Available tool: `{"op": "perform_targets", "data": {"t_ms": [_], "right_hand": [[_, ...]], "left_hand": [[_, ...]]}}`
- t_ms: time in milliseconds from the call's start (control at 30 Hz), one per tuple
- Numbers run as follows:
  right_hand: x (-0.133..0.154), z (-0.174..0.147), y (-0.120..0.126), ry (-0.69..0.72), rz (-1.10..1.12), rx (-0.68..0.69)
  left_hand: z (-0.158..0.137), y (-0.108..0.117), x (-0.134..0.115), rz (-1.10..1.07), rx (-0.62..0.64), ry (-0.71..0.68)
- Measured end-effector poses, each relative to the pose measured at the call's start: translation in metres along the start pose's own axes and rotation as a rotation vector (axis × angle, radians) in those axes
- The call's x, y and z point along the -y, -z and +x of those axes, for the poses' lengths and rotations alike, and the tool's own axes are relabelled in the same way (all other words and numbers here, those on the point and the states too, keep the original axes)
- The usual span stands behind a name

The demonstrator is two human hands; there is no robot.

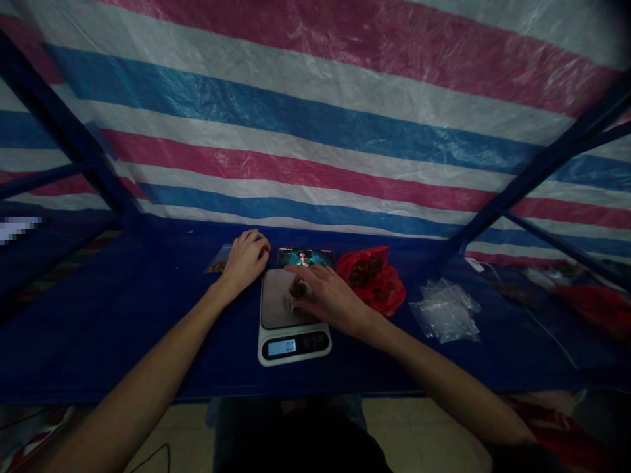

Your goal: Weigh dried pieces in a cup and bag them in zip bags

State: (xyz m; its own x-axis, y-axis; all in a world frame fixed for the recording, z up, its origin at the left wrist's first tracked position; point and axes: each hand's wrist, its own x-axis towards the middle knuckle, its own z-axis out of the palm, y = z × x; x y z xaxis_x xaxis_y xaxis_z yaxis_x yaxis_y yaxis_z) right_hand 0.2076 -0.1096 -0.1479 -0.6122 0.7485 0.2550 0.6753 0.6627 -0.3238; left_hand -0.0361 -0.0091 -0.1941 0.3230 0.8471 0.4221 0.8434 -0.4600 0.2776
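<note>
A white kitchen scale [276, 314] with a metal top stands in front of me, its display reading 0.0. Over the plate, my right hand [323, 292] is closed in a pinch on a small brown lump [297, 289], whose exact kind I cannot make out. My left hand [249, 257] rests on the table just left of the scale, with its fingers curled and their tips hidden. Beside it lies a small clear bag [217, 264] with brownish contents. Right of my right hand sits an open red plastic bag [389, 289] holding dark brown pieces [365, 269].
A phone [305, 256] with a lit picture stands behind the scale. Several clear zip bags [446, 314] lie in a pile on the right of the blue table [197, 361]. Blue metal posts [517, 177] and a striped plastic sheet [296, 151] enclose the back.
</note>
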Motion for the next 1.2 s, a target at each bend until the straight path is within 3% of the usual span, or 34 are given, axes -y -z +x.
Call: {"op": "perform_targets", "data": {"t_ms": [133, 267, 400, 467, 733, 900, 1200], "right_hand": [[-0.024, -0.008, 0.023, -0.007, 0.081, -0.045], [-0.06, -0.021, 0.045, -0.073, 0.175, -0.243], [-0.09, -0.036, 0.031, -0.237, 0.206, -0.613], [-0.092, -0.042, 0.02, -0.233, 0.19, -0.685], [-0.052, -0.046, 0.007, 0.005, 0.323, -0.482], [-0.051, -0.051, 0.0, 0.168, 0.265, -0.393], [-0.05, -0.046, -0.007, 0.165, 0.278, -0.364]], "left_hand": [[-0.001, 0.0, 0.0, -0.003, 0.012, -0.011], [-0.001, -0.001, 0.0, -0.004, 0.021, 0.002], [0.0, -0.006, 0.002, 0.0, 0.05, -0.002], [0.001, -0.009, 0.003, 0.006, 0.078, -0.003], [0.001, -0.006, 0.0, 0.019, 0.124, -0.007], [0.001, -0.005, -0.003, 0.002, 0.111, -0.007], [0.0, -0.008, -0.004, -0.009, 0.077, -0.026]]}}
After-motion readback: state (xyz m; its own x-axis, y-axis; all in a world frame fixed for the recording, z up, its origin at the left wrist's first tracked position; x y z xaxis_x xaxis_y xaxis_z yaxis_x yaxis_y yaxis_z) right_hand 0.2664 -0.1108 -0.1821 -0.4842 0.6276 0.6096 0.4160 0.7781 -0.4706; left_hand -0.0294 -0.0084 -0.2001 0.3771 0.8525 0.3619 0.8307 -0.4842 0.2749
